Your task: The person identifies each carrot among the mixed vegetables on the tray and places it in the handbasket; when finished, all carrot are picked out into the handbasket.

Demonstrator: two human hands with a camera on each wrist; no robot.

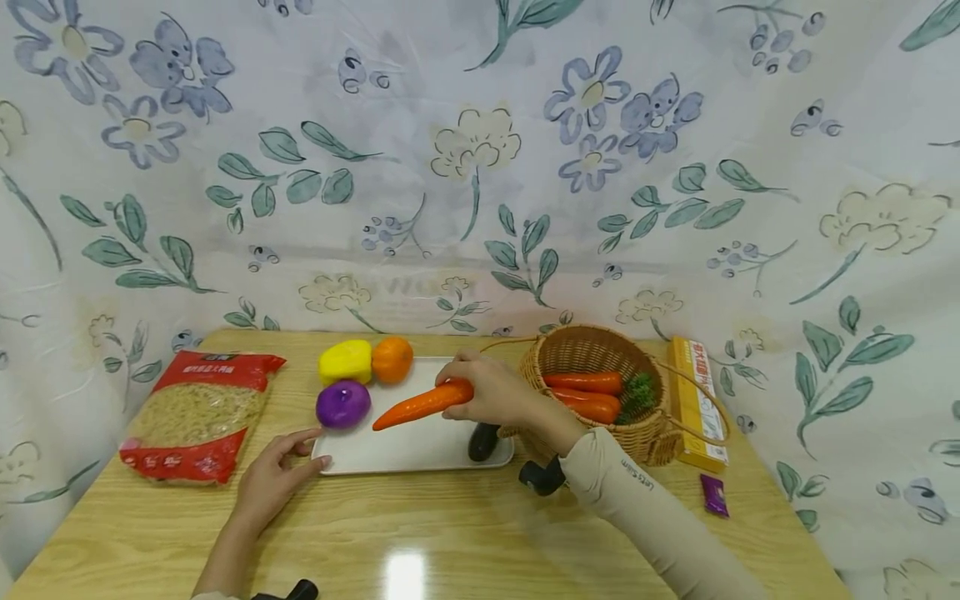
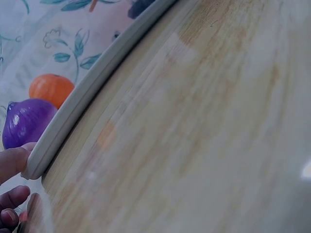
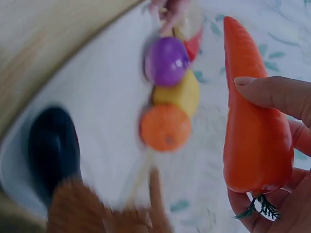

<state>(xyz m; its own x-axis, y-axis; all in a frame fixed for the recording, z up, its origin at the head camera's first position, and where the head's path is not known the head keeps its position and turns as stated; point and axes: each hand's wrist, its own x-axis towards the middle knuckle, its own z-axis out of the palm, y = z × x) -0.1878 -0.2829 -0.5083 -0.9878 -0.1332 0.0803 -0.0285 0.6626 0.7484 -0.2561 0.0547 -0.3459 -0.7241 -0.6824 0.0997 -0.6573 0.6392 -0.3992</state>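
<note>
In the head view my right hand [image 1: 491,387] holds an orange toy carrot [image 1: 420,406] over the white tray [image 1: 405,454], its tip toward the left. The right wrist view shows my thumb across the carrot [image 3: 255,141], with green leaf bits at its thick end. My left hand [image 1: 277,475] touches the tray's front-left corner, thumb and finger at the rim. A purple onion [image 1: 343,404], a yellow toy piece [image 1: 345,362] and an orange fruit [image 1: 392,360] sit close together at the tray's left. A dark eggplant [image 1: 483,442] lies at its right end, partly under my right hand.
Right of the tray, a wicker basket [image 1: 652,433] contains orange-red carrots [image 1: 585,406] and green leaves [image 1: 637,392]. Beside it lie a yellow box [image 1: 701,408] and a small purple packet [image 1: 714,495]. A red pasta bag [image 1: 198,417] lies at the left. A floral curtain [image 1: 480,208] hangs behind the table.
</note>
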